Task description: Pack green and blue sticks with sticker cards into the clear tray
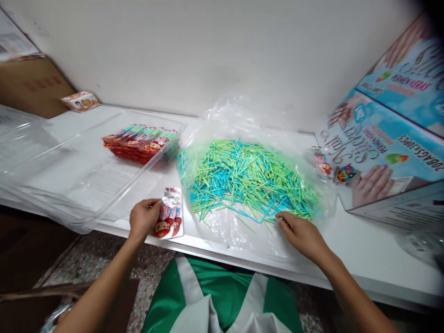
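Note:
My left hand (144,217) is closed on the left edge of a small printed packet (169,215) with red-haired cartoon figures, at the table's front edge. My right hand (300,231) is at the front right of a heap of green and blue sticks (243,171), thumb and fingertips together by the loose sticks; what they pinch is too small to make out. The heap lies on an open clear plastic bag (229,231). Left of it, a clear plastic tray (86,203) holds a stack of red packets (135,145) with sticks in them.
Large blue printed boxes (391,138) stand at the right. A brown carton (31,88) and a small box (80,101) are at the back left. More clear plastic (21,138) lies at the far left. A white wall (194,55) closes off the table's back.

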`<state>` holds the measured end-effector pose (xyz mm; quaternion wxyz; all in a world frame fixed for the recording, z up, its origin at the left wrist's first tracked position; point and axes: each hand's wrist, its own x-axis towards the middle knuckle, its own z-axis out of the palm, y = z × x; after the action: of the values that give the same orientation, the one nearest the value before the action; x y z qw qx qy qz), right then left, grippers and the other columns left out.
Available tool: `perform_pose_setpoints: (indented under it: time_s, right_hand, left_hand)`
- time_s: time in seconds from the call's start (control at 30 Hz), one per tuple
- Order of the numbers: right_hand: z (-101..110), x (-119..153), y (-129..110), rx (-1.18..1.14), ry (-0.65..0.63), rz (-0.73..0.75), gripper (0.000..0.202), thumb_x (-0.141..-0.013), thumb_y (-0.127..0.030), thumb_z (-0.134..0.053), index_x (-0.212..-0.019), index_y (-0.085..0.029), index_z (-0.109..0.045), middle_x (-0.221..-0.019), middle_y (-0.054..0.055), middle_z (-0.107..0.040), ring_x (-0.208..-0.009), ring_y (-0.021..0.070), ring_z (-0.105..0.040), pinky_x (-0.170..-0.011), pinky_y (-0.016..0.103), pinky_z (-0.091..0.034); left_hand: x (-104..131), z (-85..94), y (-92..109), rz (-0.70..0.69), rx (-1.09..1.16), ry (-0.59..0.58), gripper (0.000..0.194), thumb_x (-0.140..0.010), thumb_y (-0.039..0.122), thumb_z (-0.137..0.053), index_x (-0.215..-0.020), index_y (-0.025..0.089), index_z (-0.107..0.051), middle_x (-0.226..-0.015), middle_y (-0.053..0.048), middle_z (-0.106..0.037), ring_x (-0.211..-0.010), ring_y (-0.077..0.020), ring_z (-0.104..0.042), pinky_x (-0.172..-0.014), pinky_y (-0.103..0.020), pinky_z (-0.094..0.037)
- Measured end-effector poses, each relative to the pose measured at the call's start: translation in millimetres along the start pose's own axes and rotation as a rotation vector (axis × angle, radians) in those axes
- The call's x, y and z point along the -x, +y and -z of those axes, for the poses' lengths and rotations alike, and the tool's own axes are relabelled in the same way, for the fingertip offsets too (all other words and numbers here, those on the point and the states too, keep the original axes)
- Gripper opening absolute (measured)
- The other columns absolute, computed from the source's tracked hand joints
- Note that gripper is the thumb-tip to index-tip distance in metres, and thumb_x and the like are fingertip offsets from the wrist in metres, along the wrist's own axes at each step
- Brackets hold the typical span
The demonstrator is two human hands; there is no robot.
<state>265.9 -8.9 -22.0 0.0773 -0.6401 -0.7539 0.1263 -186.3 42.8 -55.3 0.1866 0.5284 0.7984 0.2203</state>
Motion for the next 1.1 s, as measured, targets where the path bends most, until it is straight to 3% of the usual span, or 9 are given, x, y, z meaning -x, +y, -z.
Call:
perform_pose_setpoints:
  time_s: [0.1, 0.33, 0.47, 0.6, 0.73, 0.8, 0.97, 1.1]
  right_hand:
    - [1, -1, 0, 0.057, -0.025, -0.009, 0.035, -0.094, -0.034, -0.033, -0.106, -0.018, -0.062, -0.099, 0.008, -0.07, -0.079, 0.02, -0.067, -0.065, 0.029, -0.045]
    - [0, -32, -39, 0.123, -0.031, -0.008, 0.033, -0.094, -0.03, -0.034, -0.111, -0.018, -0.06, -0.105, 0.007, -0.068, -0.09, 0.0201, -0.064, -0.07, 0.028, -0.041]
    - [-1, -51, -67, 0.156, -0.069, 0.049, 0.031, -0.095, -0.03, -0.035, -0.11, -0.02, -0.06, -0.104, 0.007, -0.067, -0.091, 0.0197, -0.062, -0.072, 0.027, -0.04]
    - [-1, -66, -96, 0.193, -0.145, 0.099, 0.034, -0.096, -0.033, -0.031, -0.114, -0.02, -0.057, -0.107, 0.009, -0.065, -0.096, 0.0215, -0.061, -0.075, 0.029, -0.04]
    - [-7, -89, -124, 0.204, -0.175, 0.128, 0.036, -0.097, -0.035, -0.028, -0.115, -0.02, -0.056, -0.113, 0.01, -0.063, -0.099, 0.0215, -0.061, -0.079, 0.029, -0.041]
    - [-12, -102, -136, 0.216, -0.179, 0.119, 0.038, -0.097, -0.035, -0.027, -0.115, -0.018, -0.056, -0.113, 0.012, -0.063, -0.1, 0.0226, -0.061, -0.08, 0.031, -0.042]
    - [-24, -132, -160, 0.259, -0.226, 0.102, 0.043, -0.095, -0.039, -0.032, -0.112, -0.011, -0.06, -0.112, 0.019, -0.063, -0.103, 0.0281, -0.061, -0.08, 0.035, -0.045]
    - [-27, -149, -175, 0.279, -0.344, 0.167, 0.032, -0.093, -0.033, -0.046, -0.109, -0.011, -0.063, -0.11, 0.017, -0.063, -0.102, 0.0264, -0.061, -0.082, 0.037, -0.047]
  left_hand:
    - [6, 7.3, 11, 0.001, -0.138, 0.068, 0.048, -0.084, 0.048, -0.04, -0.11, 0.019, -0.068, -0.109, -0.013, -0.068, -0.099, -0.0335, -0.061, -0.075, -0.04, -0.045]
    - [19, 13.1, 21, -0.303, -0.377, 0.278, 0.044, -0.09, 0.033, -0.035, -0.118, 0.015, -0.062, -0.123, -0.012, -0.06, -0.106, -0.0315, -0.054, -0.087, -0.042, -0.039]
    - [31, 19.0, 26, -0.366, -0.279, 0.421, 0.034, -0.088, 0.031, -0.043, -0.113, 0.02, -0.064, -0.124, -0.01, -0.06, -0.11, -0.0306, -0.052, -0.093, -0.045, -0.035]
    - [47, 27.9, 41, -0.306, 0.108, 0.446, 0.028, -0.089, 0.033, -0.043, -0.107, 0.021, -0.061, -0.112, -0.008, -0.065, -0.104, -0.0234, -0.059, -0.092, -0.037, -0.042]
    - [52, 31.4, 58, -0.135, 0.69, 0.346, 0.023, -0.085, 0.038, -0.051, -0.096, 0.019, -0.058, -0.095, -0.006, -0.069, -0.088, -0.0191, -0.065, -0.079, -0.031, -0.05]
    - [53, 30.4, 65, -0.072, 0.869, 0.253, 0.024, -0.08, 0.038, -0.057, -0.093, 0.018, -0.058, -0.088, -0.005, -0.071, -0.079, -0.018, -0.067, -0.073, -0.03, -0.052]
    - [58, 23.7, 77, -0.008, 1.035, 0.062, 0.022, -0.075, 0.036, -0.065, -0.087, 0.018, -0.059, -0.082, -0.004, -0.072, -0.068, -0.0163, -0.066, -0.063, -0.026, -0.052]
    - [59, 20.2, 83, 0.037, 1.116, -0.023, 0.023, -0.074, 0.035, -0.067, -0.084, 0.018, -0.058, -0.08, -0.004, -0.072, -0.065, -0.0165, -0.066, -0.06, -0.026, -0.05]
